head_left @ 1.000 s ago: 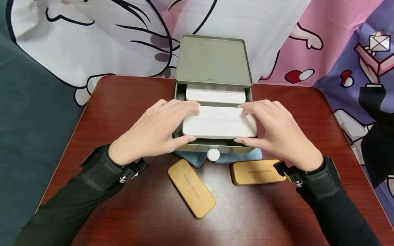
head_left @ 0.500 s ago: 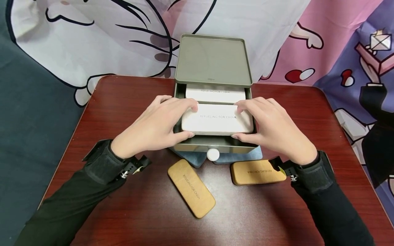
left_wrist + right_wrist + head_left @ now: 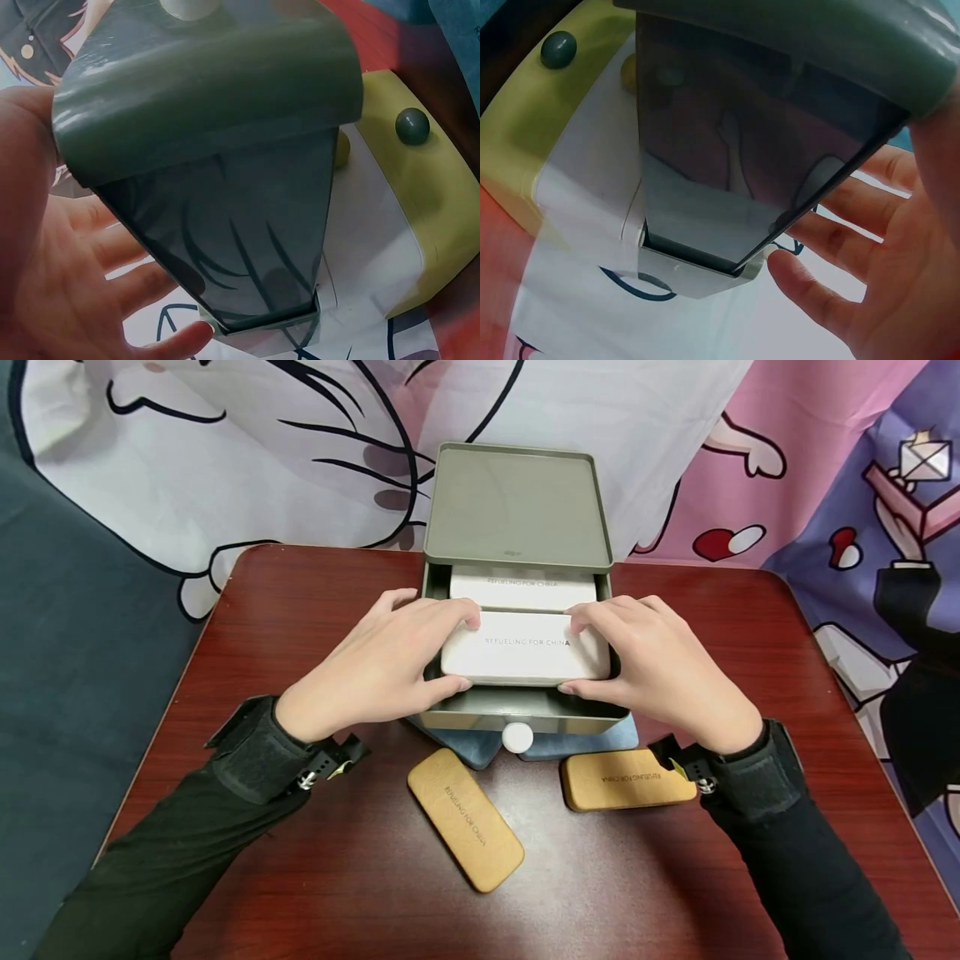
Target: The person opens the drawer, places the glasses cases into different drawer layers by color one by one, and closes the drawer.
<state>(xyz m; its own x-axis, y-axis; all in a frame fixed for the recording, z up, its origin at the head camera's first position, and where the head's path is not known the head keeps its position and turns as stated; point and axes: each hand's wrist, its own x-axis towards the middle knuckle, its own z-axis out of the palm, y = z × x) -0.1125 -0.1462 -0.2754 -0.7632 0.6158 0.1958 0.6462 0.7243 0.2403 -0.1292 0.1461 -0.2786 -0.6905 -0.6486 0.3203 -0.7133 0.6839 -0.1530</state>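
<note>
A white flat case [image 3: 525,660] with rounded corners and the words REFUELING FOR CHINA lies level in the pulled-out grey-green drawer [image 3: 465,720]. My left hand [image 3: 375,664] grips its left end, index finger at the far edge and thumb at the near edge. At the right end my right hand [image 3: 660,668] holds it the same way. A second white case [image 3: 525,593] sits behind it, partly under the cabinet top [image 3: 521,506]. Both wrist views show the drawer's glossy dark underside [image 3: 240,232], which hides the case; the fingers [image 3: 840,232] reach up beside it.
Two gold cases [image 3: 465,821] [image 3: 628,781] lie on the red-brown table [image 3: 330,877]. Blue cases [image 3: 581,743] stick out beneath the drawer's white knob [image 3: 517,737]. Below that drawer is a yellow drawer front [image 3: 431,180] with a green knob [image 3: 412,126]. A printed cloth [image 3: 300,460] hangs behind.
Both hands have moved the white case slightly away from me and to the left, so it lies farther inside the drawer and up against the second white case in the head view.
</note>
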